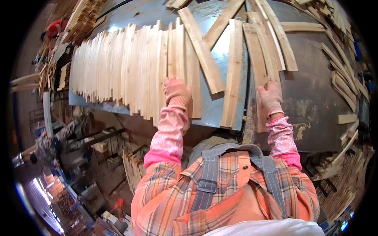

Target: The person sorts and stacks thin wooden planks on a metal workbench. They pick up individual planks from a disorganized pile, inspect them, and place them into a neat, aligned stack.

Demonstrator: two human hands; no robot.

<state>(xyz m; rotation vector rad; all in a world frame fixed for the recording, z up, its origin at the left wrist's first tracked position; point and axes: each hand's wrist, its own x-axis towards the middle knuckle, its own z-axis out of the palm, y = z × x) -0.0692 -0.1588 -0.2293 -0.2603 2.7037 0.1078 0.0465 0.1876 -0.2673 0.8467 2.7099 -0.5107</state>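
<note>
My left hand [177, 92], in a pale pink fingerless-looking glove, lies on the right end of a long row of wooden strips [134, 67]. Its fingers are bent down over a strip, though their tips are partly hidden. The strips stand packed side by side, their near ends uneven. My right hand [271, 96], gloved alike, closes on the near part of a wooden strip [265, 51] among several overlapping ones. Between my hands, one loose board [233, 74] points toward me and another board [202, 51] lies slanted.
The strips lie on a blue-grey metal table [238, 122] with a brown metal surface [307, 106] to its right. More wood pieces [342, 84] line the far right. Stacked wood [84, 19] rises at far left, near a person in red [57, 26]. Metal frames stand below left.
</note>
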